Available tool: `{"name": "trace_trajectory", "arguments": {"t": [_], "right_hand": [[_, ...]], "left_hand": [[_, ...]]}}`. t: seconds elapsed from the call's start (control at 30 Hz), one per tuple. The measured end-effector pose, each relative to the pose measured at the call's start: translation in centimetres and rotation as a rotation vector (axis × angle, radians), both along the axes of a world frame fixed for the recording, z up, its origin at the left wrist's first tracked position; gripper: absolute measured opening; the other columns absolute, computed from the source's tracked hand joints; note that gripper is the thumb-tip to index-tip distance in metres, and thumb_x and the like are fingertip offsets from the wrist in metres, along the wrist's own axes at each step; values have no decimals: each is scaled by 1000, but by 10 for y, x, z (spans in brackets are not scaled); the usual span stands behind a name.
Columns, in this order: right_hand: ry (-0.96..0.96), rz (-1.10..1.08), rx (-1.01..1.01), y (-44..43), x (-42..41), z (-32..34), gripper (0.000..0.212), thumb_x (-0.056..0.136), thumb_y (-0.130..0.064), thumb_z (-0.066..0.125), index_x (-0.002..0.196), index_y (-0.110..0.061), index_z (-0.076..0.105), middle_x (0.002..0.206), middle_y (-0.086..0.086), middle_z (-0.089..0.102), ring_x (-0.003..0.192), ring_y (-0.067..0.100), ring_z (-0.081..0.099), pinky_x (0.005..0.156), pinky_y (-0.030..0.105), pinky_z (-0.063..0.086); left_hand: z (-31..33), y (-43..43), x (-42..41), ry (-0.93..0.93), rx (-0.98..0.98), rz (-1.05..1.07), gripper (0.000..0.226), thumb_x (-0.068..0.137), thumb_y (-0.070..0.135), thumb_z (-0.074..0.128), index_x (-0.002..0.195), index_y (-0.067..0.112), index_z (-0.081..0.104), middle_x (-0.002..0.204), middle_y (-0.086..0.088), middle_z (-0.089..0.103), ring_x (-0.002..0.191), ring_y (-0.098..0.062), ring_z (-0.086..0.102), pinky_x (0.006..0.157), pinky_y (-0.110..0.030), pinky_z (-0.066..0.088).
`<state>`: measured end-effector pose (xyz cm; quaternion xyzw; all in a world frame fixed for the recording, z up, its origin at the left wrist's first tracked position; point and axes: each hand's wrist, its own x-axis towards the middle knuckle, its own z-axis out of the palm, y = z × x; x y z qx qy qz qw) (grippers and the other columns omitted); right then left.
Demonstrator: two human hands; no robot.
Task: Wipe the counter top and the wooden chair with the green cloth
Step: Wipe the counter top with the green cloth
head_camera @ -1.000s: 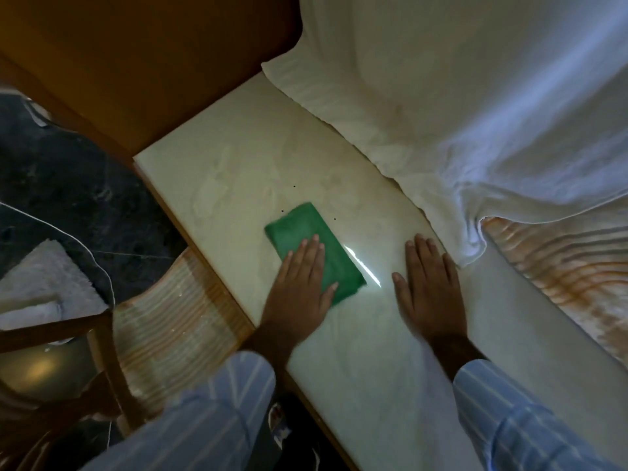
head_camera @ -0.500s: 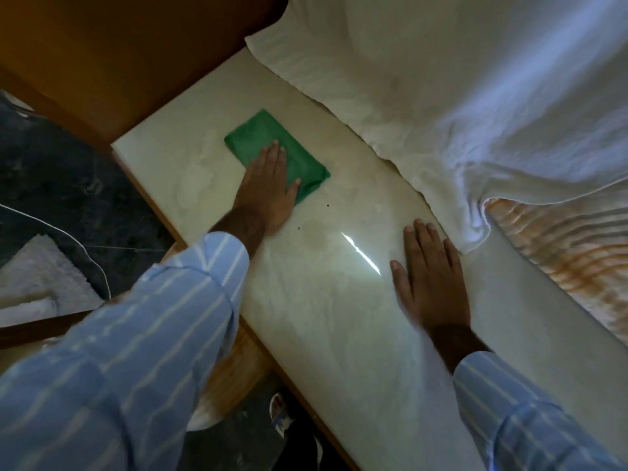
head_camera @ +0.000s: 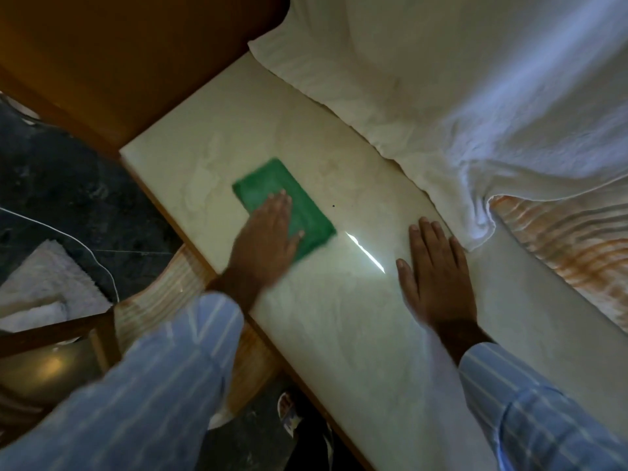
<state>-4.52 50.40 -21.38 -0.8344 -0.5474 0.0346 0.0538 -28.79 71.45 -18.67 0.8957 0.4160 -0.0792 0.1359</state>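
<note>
Fingers (head_camera: pixel 277 212) of the left hand (head_camera: pixel 263 244) lay flat and close together, pressing the folded green cloth (head_camera: pixel 283 207) onto the pale desk (head_camera: pixel 339 317) near its far end, while the right hand (head_camera: pixel 436 277) rested open, palm down, on the desk itself. Wiping of the desk looked under way but unfinished, and the wooden chair (head_camera: pixel 68 331) at lower left appeared untouched. A white sheet (head_camera: pixel 424 96) draped over the desk's far edge covered part of the surface, just beside the right hand.
</note>
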Motion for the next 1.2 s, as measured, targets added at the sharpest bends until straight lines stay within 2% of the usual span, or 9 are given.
{"name": "trace_trajectory", "arguments": {"t": [0.17, 0.3, 0.37, 0.53, 0.67, 0.77, 0.93, 1.07, 1.2], "right_hand": [[-3, 1, 19, 0, 3, -5, 64, 108, -44, 33, 163, -11, 32, 172, 11, 29, 161, 28, 25, 130, 51, 23], [-18, -2, 21, -1, 3, -8, 61, 110, -41, 33, 164, -13, 30, 173, 10, 27, 162, 27, 24, 130, 49, 22], [-16, -2, 19, -1, 3, -7, 59, 110, -37, 31, 164, -14, 29, 173, 8, 27, 162, 25, 24, 130, 49, 22], [15, -3, 7, 0, 5, -3, 56, 110, -29, 31, 164, -15, 33, 173, 6, 30, 160, 24, 28, 129, 48, 25], [23, -8, 6, 2, 4, 1, 56, 110, -29, 31, 163, -14, 34, 172, 6, 31, 160, 24, 29, 129, 48, 25], [29, -14, 1, 1, 3, 0, 56, 109, -28, 32, 163, -14, 34, 172, 6, 31, 160, 25, 29, 129, 49, 26], [23, -7, -18, 1, 2, 2, 56, 111, -29, 30, 165, -14, 29, 173, 7, 27, 162, 25, 25, 130, 49, 24], [23, -9, -24, 0, 2, 3, 56, 111, -29, 30, 165, -14, 29, 174, 7, 26, 162, 25, 25, 131, 48, 23], [37, -9, -4, 1, 2, 3, 56, 111, -28, 32, 165, -14, 30, 174, 7, 27, 162, 25, 25, 131, 49, 22]], "left_hand": [[-7, 92, 24, 38, 76, 183, 69, 105, 42, 30, 156, -3, 16, 166, -21, 13, 152, -36, 15, 124, -45, 14], [-10, 60, 45, 40, 93, 249, 71, 105, 43, 24, 157, -2, 10, 167, -20, 7, 153, -35, 10, 124, -47, 10], [-9, 12, 54, 60, 101, 116, 71, 104, 42, 22, 157, -4, 9, 166, -23, 7, 153, -36, 9, 124, -47, 10], [-4, -113, 50, 4, 29, -390, 74, 98, 45, 34, 156, 0, 21, 166, -19, 16, 153, -34, 16, 122, -50, 20], [0, -97, 38, 1, -11, -561, 74, 100, 49, 36, 158, 5, 21, 167, -12, 17, 154, -27, 15, 124, -43, 15], [-1, -44, 53, -34, 27, -380, 71, 100, 44, 41, 155, 1, 28, 164, -17, 25, 151, -32, 24, 124, -42, 18], [-6, 43, 78, 10, 68, -130, 72, 103, 48, 29, 157, 2, 19, 166, -17, 17, 153, -31, 16, 124, -42, 16], [-9, 25, 98, 19, 77, 12, 69, 103, 43, 24, 158, 3, 13, 168, -14, 8, 154, -30, 10, 125, -45, 12], [-8, -52, 89, 0, 99, -189, 69, 102, 43, 27, 158, 4, 16, 167, -15, 11, 154, -31, 11, 123, -49, 16]]}}
